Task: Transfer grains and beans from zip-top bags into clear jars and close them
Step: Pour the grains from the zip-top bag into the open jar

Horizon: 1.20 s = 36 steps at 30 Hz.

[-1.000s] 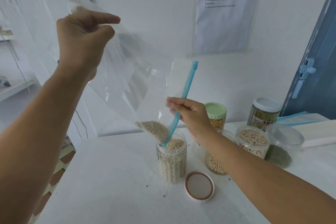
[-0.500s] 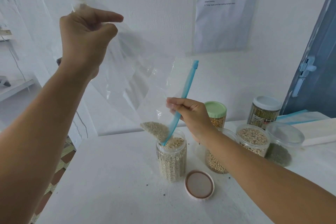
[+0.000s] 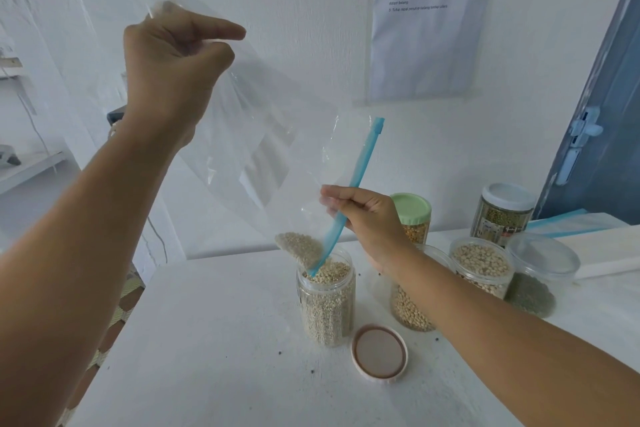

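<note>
Head view: right arm partly hides a jar [image 3: 410, 305] behind it. Left hand [image 3: 173, 59] and right hand [image 3: 367, 215] fingers pinch the zip-top bag [image 3: 263, 149], tilted over the open jar [image 3: 327, 302] at 6 o'clock. Bare surface [image 3: 207, 340] lies toward 7 o'clock.

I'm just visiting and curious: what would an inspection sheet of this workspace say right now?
Surface: white table, a few stray specks on it.
Job's things: zip-top bag tilted mouth-down over the open jar, which is nearly full of pale grain; a little grain is left in the bag's lower corner. Loose lid lies beside the jar.
Clutter: green-lidded jar, white-lidded jar, three more clear containers, flat bags at the far right.
Hands: left hand pinches the bag's raised bottom end; right hand grips its blue zip edge.
Cables: a thin wire hangs at the left wall.
Surroundings: instruction sheet on the white wall, blue door.
</note>
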Each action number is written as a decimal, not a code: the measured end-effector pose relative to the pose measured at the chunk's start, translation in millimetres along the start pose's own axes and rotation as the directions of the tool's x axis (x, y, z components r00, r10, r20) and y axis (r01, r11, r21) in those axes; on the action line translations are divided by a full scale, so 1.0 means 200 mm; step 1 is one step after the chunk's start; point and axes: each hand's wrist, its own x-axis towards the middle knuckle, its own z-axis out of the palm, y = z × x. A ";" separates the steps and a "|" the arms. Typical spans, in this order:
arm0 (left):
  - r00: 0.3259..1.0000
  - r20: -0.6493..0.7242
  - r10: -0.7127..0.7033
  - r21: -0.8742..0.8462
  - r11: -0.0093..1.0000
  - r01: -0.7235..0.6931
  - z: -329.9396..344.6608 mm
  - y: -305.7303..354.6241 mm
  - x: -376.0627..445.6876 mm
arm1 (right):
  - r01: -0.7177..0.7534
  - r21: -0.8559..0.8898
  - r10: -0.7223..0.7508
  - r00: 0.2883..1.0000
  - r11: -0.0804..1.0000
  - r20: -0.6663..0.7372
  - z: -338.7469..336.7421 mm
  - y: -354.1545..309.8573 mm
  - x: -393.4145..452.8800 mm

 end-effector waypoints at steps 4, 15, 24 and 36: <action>1.000 0.001 0.002 -0.004 1.000 -0.002 0.02 0.01 -0.01 | 0.004 0.010 -0.004 1.000 1.000 -0.011 0.00 0.01 0.00; 0.999 0.041 0.028 -0.031 0.999 -0.027 0.05 0.01 -0.01 | 0.003 -0.004 -0.003 1.000 1.000 -0.022 -0.02 0.01 -0.01; 0.999 0.043 0.025 -0.031 0.999 -0.023 0.08 0.02 -0.02 | 0.011 0.004 -0.011 1.000 1.000 -0.030 -0.04 0.01 -0.01; 0.996 0.072 0.057 -0.023 0.998 -0.056 0.13 0.03 -0.04 | 0.022 -0.069 -0.026 0.998 0.997 -0.049 -0.08 0.02 -0.03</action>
